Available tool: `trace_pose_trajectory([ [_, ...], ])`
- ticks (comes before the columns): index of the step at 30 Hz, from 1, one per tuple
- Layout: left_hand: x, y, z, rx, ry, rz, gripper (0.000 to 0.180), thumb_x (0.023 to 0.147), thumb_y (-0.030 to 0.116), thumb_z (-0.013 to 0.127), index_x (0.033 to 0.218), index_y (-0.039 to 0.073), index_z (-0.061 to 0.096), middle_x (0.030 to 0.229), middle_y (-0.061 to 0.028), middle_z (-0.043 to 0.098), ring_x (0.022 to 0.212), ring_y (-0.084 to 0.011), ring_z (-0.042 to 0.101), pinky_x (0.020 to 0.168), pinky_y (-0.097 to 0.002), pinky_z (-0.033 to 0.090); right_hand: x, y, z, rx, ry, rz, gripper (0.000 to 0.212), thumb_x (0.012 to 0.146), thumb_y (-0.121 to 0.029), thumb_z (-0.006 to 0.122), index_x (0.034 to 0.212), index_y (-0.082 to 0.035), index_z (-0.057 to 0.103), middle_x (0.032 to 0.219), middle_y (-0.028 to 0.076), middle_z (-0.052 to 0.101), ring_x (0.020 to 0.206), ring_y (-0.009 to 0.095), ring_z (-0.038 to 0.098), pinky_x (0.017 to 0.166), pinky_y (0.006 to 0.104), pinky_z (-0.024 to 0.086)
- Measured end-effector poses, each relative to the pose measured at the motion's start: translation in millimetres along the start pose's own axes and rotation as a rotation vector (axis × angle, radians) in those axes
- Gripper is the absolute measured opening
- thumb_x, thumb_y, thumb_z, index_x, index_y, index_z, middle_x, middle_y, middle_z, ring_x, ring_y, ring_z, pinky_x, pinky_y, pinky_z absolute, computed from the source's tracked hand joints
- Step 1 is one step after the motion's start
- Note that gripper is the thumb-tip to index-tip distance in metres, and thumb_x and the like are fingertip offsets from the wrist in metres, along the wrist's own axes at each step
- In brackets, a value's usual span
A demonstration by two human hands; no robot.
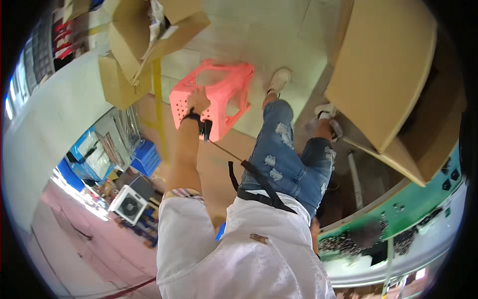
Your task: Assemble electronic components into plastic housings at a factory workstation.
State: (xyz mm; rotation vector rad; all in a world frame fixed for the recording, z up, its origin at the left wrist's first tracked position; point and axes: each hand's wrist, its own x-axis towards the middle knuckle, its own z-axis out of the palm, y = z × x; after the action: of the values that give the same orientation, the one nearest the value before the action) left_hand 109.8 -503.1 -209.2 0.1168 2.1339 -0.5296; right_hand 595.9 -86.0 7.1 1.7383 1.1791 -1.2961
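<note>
Mostly, the white shirt (259, 249) hides the right hand (314, 230), its grip impossible to tell. Ahead, the left hand (199, 101) curls onto a tilted pink stool (219, 94), fingertips blurred; pale floor (279, 42) stretches beyond, between cardboard boxes (386, 65).

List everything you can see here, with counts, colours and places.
Stool: one, pink, under the left hand.
Cardboard boxes: several, brown, upper left and right.
Wrapped packages: several, clear and blue, left.
Bin: one, blue, beside the packages.
Fan unit: one, white with dark grille, lower left.
Table: one, green-topped, lower right.
Small parts: many, mostly dark, on the table.
Shoes: two, pale, upper centre.
Jeans: one pair, blue, centre.
Shirt: one, white, bottom centre.
Strap: one, black, at the waist.
Left hand: one, bare, on the stool.
Right hand: one, mostly hidden, by the right hip.
</note>
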Motion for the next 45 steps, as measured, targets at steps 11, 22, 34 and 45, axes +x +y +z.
trace_pose_trajectory([
  [11, 106.7, -9.6, 22.3, -0.355, -0.275, 0.372, 0.075, 0.074, 0.034, 0.063, 0.138, 0.006, 0.037, 0.139, -0.0236, 0.042, 0.131, -0.0339, 0.039, 0.108, -0.042, 0.032, -46.5, 78.8, 84.6, -0.175, -0.149, -0.521, 0.018, 0.09, -0.02, 0.053, 0.097, -0.008, 0.065, 0.081, 0.001, 0.061, 0.074, 0.01, 0.055, 0.066, 0.027, 0.046],
  [22, 101.1, 101.1, 70.8, -0.208, -0.283, 0.51, 0.049, 0.089, 0.041, 0.049, 0.111, 0.0, 0.064, 0.103, -0.0204, 0.066, 0.099, -0.0303, 0.061, 0.087, -0.0403, 0.045, -18.9, 165.7, 163.9, 0.744, -0.152, 0.214, 0.027, 0.085, -0.006, 0.055, 0.109, -0.002, 0.066, 0.093, 0.007, 0.069, 0.078, 0.016, 0.062, 0.071, 0.0322, 0.05],
  [34, 46.1, 154.4, 62.2, -0.151, -0.355, 0.308, 0.05, 0.086, 0.038, 0.055, 0.111, -0.004, 0.065, 0.108, -0.0119, 0.066, 0.1, -0.0208, 0.057, 0.091, -0.0351, 0.043, 23.0, 10.1, -9.9, 0.573, 0.432, -0.655, 0.017, 0.084, -0.002, 0.058, 0.099, 0.001, 0.063, 0.095, 0.013, 0.066, 0.084, 0.024, 0.064, 0.076, 0.0306, 0.051],
  [45, 67.9, 259.9, 101.4, -0.223, -0.603, 0.403, 0.041, 0.09, 0.029, 0.05, 0.114, -0.002, 0.062, 0.105, -0.0115, 0.066, 0.1, -0.0208, 0.06, 0.092, -0.0322, 0.043, 41.4, -57.5, -119.5, 0.524, 0.691, -0.727, 0.011, 0.08, 0.003, 0.056, 0.087, -0.001, 0.063, 0.078, 0.011, 0.065, 0.064, 0.018, 0.06, 0.058, 0.0264, 0.047],
])
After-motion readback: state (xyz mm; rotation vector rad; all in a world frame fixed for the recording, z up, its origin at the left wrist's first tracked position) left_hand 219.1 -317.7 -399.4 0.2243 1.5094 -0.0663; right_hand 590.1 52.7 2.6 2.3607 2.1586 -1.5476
